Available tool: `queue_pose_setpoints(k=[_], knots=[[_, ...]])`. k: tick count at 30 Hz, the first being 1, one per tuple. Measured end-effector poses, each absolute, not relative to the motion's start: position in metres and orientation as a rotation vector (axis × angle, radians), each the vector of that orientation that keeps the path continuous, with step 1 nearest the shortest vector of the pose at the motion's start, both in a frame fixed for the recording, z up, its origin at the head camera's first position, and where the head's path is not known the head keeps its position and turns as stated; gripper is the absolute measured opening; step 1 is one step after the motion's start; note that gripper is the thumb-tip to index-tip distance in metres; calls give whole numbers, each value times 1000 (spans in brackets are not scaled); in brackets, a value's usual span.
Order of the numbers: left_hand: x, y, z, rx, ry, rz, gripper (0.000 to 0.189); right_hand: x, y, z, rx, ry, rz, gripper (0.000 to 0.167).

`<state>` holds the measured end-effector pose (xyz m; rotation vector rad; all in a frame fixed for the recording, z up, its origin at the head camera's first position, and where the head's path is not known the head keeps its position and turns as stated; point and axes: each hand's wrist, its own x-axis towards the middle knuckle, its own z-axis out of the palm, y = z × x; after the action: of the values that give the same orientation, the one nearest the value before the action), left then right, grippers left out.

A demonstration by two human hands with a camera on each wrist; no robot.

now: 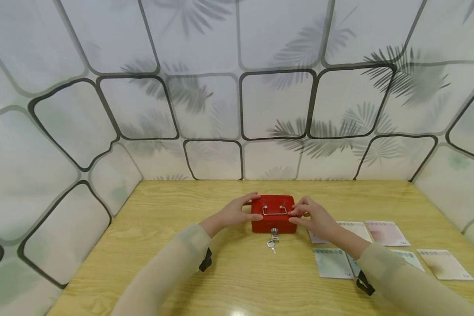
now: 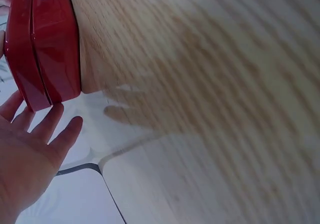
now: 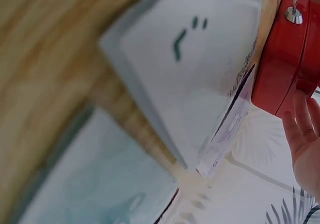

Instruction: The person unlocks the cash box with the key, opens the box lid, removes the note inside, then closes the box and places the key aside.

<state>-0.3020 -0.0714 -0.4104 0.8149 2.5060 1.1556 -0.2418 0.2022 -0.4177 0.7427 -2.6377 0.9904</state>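
A red metal cash box with a wire handle on its lid stands closed on the wooden table. Keys hang from the lock on its front. My left hand grips the box's left end, thumb at the front and index finger at the back corner. In the left wrist view, its other fingertips touch the end wall. At the right end, my right hand holds the lid edge with bent fingers, close to the handle. The right wrist view shows fingertips against that side.
Several note-like papers lie on the table at right: a grey-green one, a pink one and a brownish one among them. My right forearm passes over some. A patterned fabric wall encloses the table's back and sides.
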Motion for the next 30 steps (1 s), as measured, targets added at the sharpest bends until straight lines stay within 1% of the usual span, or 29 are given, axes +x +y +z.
queue_pose_setpoints(k=[4,12,22,30], knots=[[-303,-68,-414,782,2408,1248,69,-240,204,-416,725,-2633,975,13],[-301,-67,-413,708,2418,1261,69,-238,202,-409,701,-2652,947,10],[-301,-72,-416,714,2421,1240,69,-226,194,-408,566,-2671,970,16],[-300,-71,-414,713,2403,1268,68,-229,193,-409,426,-2721,990,12]])
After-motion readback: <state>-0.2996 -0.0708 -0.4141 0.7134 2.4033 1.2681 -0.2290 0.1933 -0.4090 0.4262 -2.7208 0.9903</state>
